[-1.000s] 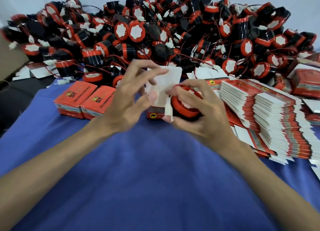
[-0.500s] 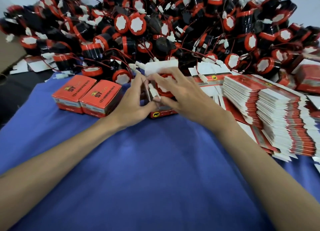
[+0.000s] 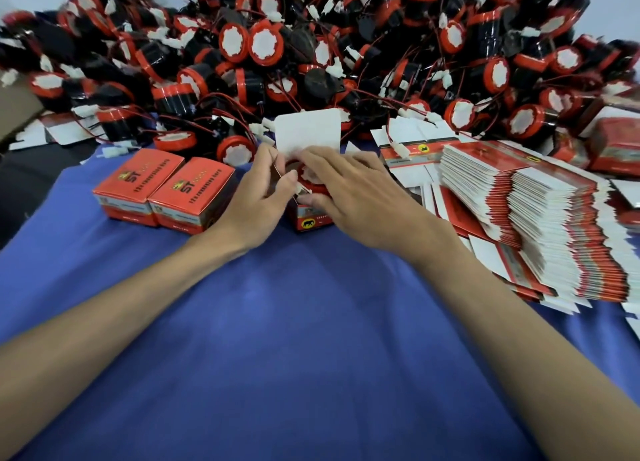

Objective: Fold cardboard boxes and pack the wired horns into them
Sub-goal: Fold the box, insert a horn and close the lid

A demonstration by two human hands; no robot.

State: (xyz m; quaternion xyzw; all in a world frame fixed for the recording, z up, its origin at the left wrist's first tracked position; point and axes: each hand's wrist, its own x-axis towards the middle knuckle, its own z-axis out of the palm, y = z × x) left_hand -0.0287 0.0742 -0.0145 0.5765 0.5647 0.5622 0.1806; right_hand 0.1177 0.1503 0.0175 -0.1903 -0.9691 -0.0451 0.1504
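I think the wire is the danger here: if it catches at the rim, the upright lid flap [image 3: 308,131] cannot close, or the thin wall bends under the push. The horn [image 3: 309,181] sits half inside the open box [image 3: 311,218] on the blue cloth [image 3: 277,339]. The left hand [image 3: 254,201] pinches the box's left side flap, and the right hand [image 3: 349,197] lies flat over the horn, fingers nearly straight, pressing down.

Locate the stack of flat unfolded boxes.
Head view, right side: the stack of flat boxes lies on the blue cloth, just right of the right hand.
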